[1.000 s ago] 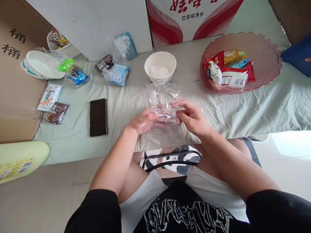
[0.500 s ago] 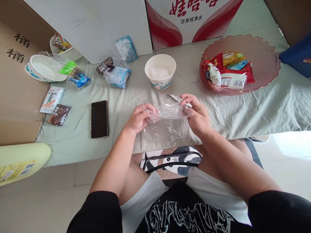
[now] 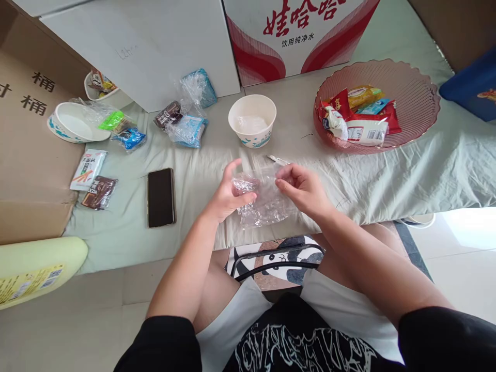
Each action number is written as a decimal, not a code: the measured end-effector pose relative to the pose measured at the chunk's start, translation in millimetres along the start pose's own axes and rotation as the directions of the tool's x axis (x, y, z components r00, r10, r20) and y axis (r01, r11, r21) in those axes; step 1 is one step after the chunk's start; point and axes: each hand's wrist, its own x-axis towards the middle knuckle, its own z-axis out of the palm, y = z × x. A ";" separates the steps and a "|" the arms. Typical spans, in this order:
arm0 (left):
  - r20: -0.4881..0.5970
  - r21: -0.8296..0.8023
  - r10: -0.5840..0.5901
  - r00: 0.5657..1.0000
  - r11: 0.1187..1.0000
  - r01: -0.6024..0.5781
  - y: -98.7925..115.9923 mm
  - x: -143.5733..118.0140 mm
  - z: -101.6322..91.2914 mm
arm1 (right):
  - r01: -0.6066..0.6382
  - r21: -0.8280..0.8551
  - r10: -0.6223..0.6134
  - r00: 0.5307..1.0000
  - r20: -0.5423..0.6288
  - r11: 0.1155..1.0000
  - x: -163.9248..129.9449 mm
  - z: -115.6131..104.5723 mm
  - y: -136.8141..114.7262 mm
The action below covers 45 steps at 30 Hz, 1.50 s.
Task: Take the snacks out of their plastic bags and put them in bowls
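Clear plastic bag (image 3: 263,199) (crumpled) pinched between left hand (image 3: 228,194) and right hand (image 3: 304,188), above sheet.

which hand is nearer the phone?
Left. The left hand is just right of the black phone, holding the clear plastic bag. The right hand grips the bag's far side, farther from the phone.

Both my forearms reach up from the lower corners of the frame and meet just below its centre. My left hand (image 3: 228,194) is half curled, thumb pressed to its fingertips, index finger lifted. My right hand (image 3: 304,188) faces it, fingers pinched together, knuckles upward.
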 end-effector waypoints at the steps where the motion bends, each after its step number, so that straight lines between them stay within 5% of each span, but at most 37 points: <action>1: 0.008 -0.033 -0.077 0.997 0.997 0.077 1.5 -0.3 0.9 | 0.003 0.031 -0.003 1.000 -0.011 1.000 0.3 -0.6 -1.4; 5: -0.070 -0.149 -0.142 0.987 0.980 0.131 12.0 -1.0 1.6 | -0.086 0.050 0.079 0.988 0.131 0.995 0.5 -2.8 -2.1; 11: 0.072 -0.057 -0.300 0.951 0.951 0.304 21.8 -3.5 2.1 | -0.130 0.079 0.120 0.985 0.127 0.988 -2.1 -2.3 -2.3; 17: -0.048 -0.267 -0.137 0.989 0.956 0.119 24.7 -5.4 1.9 | -0.066 0.270 0.075 0.997 -0.021 0.961 -2.7 -3.3 -4.0; 22: -0.161 -0.071 0.014 0.987 0.997 -0.026 15.9 6.3 2.0 | -0.043 0.112 0.044 0.999 -0.007 0.993 -0.4 -2.9 -1.7; 24: -0.286 0.041 0.096 0.953 0.995 -0.088 12.9 13.7 -0.3 | -0.066 0.071 0.068 0.997 -0.023 0.995 1.8 0.5 -0.5; 27: -0.525 0.217 0.295 0.798 0.954 -0.209 13.6 20.4 -2.9 | -0.054 0.073 0.064 0.988 -0.143 0.996 5.9 5.8 -0.4; 29: -0.568 0.298 0.378 0.731 0.922 -0.246 15.4 18.9 1.8 | -0.011 0.022 0.015 0.981 -0.194 1.000 7.8 8.3 -2.4; 32: -0.424 0.283 0.348 0.836 0.928 -0.243 13.5 9.9 22.6 | 0.061 -0.054 -0.070 0.983 -0.169 0.997 8.0 12.3 -5.9; 34: -0.273 0.127 0.210 0.939 0.975 -0.182 9.6 4.4 39.8 | 0.092 -0.033 -0.095 0.989 -0.115 0.995 7.3 16.3 -6.1; 36: -0.170 -0.045 0.086 0.982 0.994 -0.095 7.0 2.9 52.8 | 0.098 0.073 -0.096 0.995 -0.032 0.992 7.3 20.9 -4.6; 40: -0.197 -0.158 0.027 0.980 0.986 -0.059 10.0 10.9 54.4 | 0.071 0.360 -0.110 0.990 0.087 0.930 11.3 25.8 -2.4; 43: -0.350 -0.064 0.089 0.932 0.991 -0.119 14.9 15.3 36.2 | 0.065 0.279 -0.072 0.997 0.015 0.958 16.4 22.9 -5.8; 45: -0.478 0.050 0.193 0.857 0.980 -0.193 19.4 14.4 19.7 | 0.035 0.207 -0.029 0.999 -0.029 0.978 19.3 19.3 -9.9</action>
